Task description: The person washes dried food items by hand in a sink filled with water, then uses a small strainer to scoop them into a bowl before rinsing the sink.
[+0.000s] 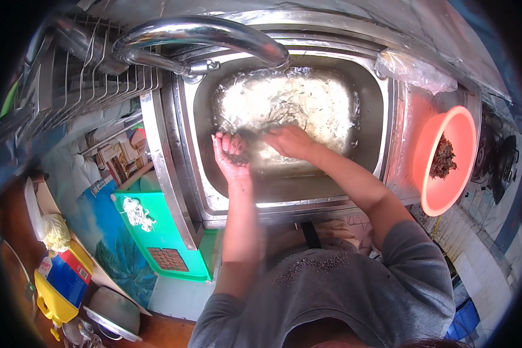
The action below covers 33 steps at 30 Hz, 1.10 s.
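My left hand is turned palm up with its fingers curled around a clump of dark, stringy plant-like matter, over the left part of the stainless steel sink. Just right of it, my right hand reaches down at the water, its fingertips close to a dark patch beside the left hand. Whether those fingertips hold anything cannot be told. Murky water with small floating bits fills the basin. To the right, a tilted pink plastic bowl holds a brown clump of similar matter.
A chrome faucet arches over the sink's back left. A wire dish rack stands at the left, above a green plastic board or tray. A clear plastic bag lies at the back right corner. A yellow jug is at the lower left.
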Tool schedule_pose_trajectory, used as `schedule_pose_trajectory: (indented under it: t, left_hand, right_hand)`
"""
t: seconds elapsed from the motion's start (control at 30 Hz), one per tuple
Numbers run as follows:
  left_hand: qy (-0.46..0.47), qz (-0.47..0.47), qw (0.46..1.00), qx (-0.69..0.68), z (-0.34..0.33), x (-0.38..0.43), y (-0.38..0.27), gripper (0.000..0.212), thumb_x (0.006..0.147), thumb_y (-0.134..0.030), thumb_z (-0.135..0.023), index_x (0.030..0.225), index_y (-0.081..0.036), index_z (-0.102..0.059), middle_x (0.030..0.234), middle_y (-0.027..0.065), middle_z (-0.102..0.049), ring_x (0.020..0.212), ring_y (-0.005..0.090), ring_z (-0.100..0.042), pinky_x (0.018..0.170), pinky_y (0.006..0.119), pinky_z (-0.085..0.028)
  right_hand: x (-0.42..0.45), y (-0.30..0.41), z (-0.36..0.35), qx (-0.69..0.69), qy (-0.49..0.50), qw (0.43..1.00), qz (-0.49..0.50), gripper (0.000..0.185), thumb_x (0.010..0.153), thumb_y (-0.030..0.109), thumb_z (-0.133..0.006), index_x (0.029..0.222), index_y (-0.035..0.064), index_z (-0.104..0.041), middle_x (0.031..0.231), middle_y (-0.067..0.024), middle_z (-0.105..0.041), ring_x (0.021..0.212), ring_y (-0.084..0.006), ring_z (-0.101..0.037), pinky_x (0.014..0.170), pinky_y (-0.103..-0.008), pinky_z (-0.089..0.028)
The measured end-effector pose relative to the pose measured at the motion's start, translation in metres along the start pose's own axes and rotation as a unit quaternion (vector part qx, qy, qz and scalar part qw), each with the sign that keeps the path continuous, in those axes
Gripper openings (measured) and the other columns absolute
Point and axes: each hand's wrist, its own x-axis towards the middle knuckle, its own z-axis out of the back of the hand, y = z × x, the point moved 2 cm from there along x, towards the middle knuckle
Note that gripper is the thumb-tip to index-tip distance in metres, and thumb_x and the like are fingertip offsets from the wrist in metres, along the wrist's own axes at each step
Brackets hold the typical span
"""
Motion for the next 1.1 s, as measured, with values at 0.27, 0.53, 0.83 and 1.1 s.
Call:
schedule_pose_trajectory:
  t: [0.27, 0.53, 0.83, 1.1]
  left_hand:
    - [-0.019, 0.004, 1.000, 0.015, -0.004, 0.000, 0.005, 0.025, 0.094, -0.028, -0.042, 0.084, -0.010, -0.056, 0.058, -0.0056, -0.041, 0.049, 0.0065, -0.034, 0.043, 0.020, -0.029]
    - [-0.090, -0.016, 0.993, 0.077, -0.006, -0.003, 0.005, 0.023, 0.093, -0.028, -0.044, 0.084, -0.011, -0.056, 0.057, -0.0066, -0.040, 0.049, 0.0064, -0.033, 0.045, 0.021, -0.028]
    - [-0.113, -0.019, 0.990, 0.077, -0.005, -0.003, 0.004, 0.022, 0.093, -0.028, -0.045, 0.082, -0.012, -0.056, 0.057, -0.0069, -0.039, 0.049, 0.0065, -0.032, 0.044, 0.021, -0.028]
    - [-0.065, 0.009, 0.995, 0.070, 0.002, -0.001, 0.000, 0.015, 0.090, -0.029, -0.050, 0.083, -0.016, -0.055, 0.057, -0.0079, -0.038, 0.048, 0.0074, -0.034, 0.047, 0.022, -0.033]
  right_hand:
    - [-0.049, -0.004, -0.024, 0.245, 0.141, 0.954, -0.102, 0.017, 0.087, 0.015, -0.048, 0.091, 0.0084, -0.062, 0.063, -0.0061, -0.061, 0.052, -0.0187, -0.058, 0.048, -0.0306, -0.045]
    - [-0.061, -0.024, -0.014, 0.618, 0.059, 0.679, -0.392, 0.021, 0.086, 0.019, -0.053, 0.098, 0.0033, -0.060, 0.069, -0.0033, -0.057, 0.048, -0.0070, -0.043, 0.040, -0.0210, -0.034]
    - [-0.076, -0.053, 0.031, 0.608, -0.188, 0.641, -0.429, 0.025, 0.088, 0.022, -0.051, 0.103, 0.0038, -0.060, 0.068, -0.0029, -0.058, 0.050, -0.0064, -0.044, 0.043, -0.0206, -0.034]
    - [-0.111, -0.060, 0.090, 0.010, -0.218, 0.894, -0.391, 0.029, 0.077, 0.002, -0.050, 0.104, 0.0050, -0.057, 0.080, -0.0153, -0.062, 0.060, -0.0269, -0.061, 0.055, -0.0334, -0.049]
